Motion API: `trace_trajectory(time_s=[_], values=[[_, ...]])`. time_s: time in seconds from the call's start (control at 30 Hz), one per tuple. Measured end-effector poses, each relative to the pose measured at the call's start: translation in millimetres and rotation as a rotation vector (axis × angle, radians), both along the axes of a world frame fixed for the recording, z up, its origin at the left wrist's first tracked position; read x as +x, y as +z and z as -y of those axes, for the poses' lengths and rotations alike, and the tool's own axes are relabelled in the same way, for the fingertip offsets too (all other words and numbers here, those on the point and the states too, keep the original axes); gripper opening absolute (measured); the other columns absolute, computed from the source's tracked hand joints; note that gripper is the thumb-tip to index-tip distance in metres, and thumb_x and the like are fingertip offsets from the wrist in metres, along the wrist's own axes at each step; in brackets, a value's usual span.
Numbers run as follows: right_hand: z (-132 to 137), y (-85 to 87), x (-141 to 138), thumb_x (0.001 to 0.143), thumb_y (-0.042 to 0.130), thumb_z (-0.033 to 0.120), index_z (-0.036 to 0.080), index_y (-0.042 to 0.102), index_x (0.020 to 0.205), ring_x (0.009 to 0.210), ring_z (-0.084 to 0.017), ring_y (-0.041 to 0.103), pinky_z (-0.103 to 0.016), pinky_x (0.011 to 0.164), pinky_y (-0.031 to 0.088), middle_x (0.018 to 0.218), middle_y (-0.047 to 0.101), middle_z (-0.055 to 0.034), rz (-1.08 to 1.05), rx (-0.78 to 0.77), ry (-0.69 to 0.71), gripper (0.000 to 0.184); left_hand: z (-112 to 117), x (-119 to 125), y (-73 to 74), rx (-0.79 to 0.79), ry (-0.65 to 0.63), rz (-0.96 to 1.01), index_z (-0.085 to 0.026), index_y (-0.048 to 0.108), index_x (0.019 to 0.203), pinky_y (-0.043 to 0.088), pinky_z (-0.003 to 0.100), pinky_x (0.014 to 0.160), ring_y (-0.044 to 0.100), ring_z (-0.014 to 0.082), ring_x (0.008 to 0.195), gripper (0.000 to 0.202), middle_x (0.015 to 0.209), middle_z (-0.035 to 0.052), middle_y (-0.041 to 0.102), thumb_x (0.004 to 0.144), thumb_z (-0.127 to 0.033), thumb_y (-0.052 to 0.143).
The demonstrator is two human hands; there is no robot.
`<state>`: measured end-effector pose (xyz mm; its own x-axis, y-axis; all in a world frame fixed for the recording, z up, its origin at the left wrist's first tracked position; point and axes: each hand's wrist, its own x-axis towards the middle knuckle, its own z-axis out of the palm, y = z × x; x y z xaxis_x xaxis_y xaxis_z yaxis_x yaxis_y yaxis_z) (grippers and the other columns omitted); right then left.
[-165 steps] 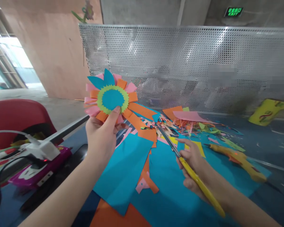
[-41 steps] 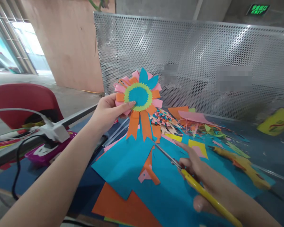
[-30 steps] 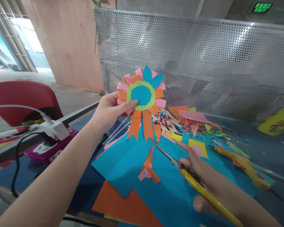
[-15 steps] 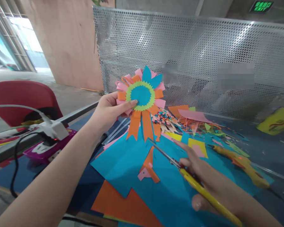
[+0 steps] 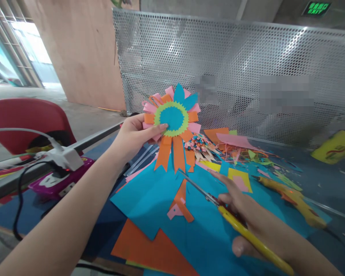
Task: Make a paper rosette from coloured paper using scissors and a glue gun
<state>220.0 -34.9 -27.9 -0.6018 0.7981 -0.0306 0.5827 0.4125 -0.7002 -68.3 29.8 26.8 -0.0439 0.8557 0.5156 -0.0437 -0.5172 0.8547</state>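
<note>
My left hand (image 5: 139, 132) pinches the left edge of a paper rosette (image 5: 172, 118), thumb across its front. The rosette has a blue centre, a jagged lime ring, pink and orange loops, two blue leaf shapes at the top and orange tails below. In my right hand (image 5: 244, 214) is a pair of yellow-handled scissors (image 5: 227, 214), blades nearly together and pointing up-left toward the tails. Whether the tip touches a tail I cannot tell. Beneath lie blue paper sheets (image 5: 143, 195) with orange and pink scraps (image 5: 181, 203) on them.
A yellow glue gun (image 5: 293, 199) with a cord lies at the right. Behind are paper scraps (image 5: 244, 153) and a colourful paper piece (image 5: 199, 142). A purple power strip (image 5: 63, 184) with plugs sits left, near a red chair (image 5: 31, 119). Perforated metal panel (image 5: 232, 69) stands behind.
The rosette and my left hand have moved slightly down and to the right. The scissors have barely shifted, their tip a little lower and further left.
</note>
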Motion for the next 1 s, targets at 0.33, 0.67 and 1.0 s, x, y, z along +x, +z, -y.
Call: trace_trajectory(time_s=[0.33, 0.67, 1.0], values=[[-0.1, 6.9, -5.5, 0.054, 0.053, 0.077, 0.021, 0.000, 0.141, 0.074, -0.025, 0.055, -0.033, 0.064, 0.044, 0.092, 0.058, -0.0084, 0.061, 0.017, -0.009, 0.116, -4.6, -1.3, -3.5, -0.017, 0.003, 0.012, -0.017, 0.062, 0.061, 0.039, 0.021, 0.042, 0.049, 0.0087, 0.046, 0.016, 0.052, -0.0016, 0.056, 0.060, -0.028, 0.074], [-3.2, 3.7, -6.1, 0.058, 0.055, 0.072, 0.027, 0.002, 0.140, 0.056, -0.017, 0.045, -0.025, 0.048, 0.034, 0.070, 0.049, 0.0012, 0.043, 0.050, 0.017, 0.108, -4.1, -1.7, -3.8, -0.017, -0.002, 0.003, -0.017, 0.059, 0.055, 0.038, 0.021, 0.041, 0.048, 0.0095, 0.044, 0.019, 0.050, -0.0005, 0.054, 0.061, -0.027, 0.074], [-3.4, 1.6, -2.7, 0.061, 0.041, 0.080, 0.020, -0.004, 0.141, 0.090, -0.033, 0.057, -0.044, 0.074, 0.045, 0.101, 0.059, -0.0136, -0.014, 0.073, -0.014, 0.110, -6.4, -5.0, -0.8, -0.006, 0.086, 0.100, -0.017, 0.058, 0.054, 0.039, 0.020, 0.041, 0.049, 0.0090, 0.044, 0.019, 0.050, -0.0012, 0.054, 0.059, -0.025, 0.075]])
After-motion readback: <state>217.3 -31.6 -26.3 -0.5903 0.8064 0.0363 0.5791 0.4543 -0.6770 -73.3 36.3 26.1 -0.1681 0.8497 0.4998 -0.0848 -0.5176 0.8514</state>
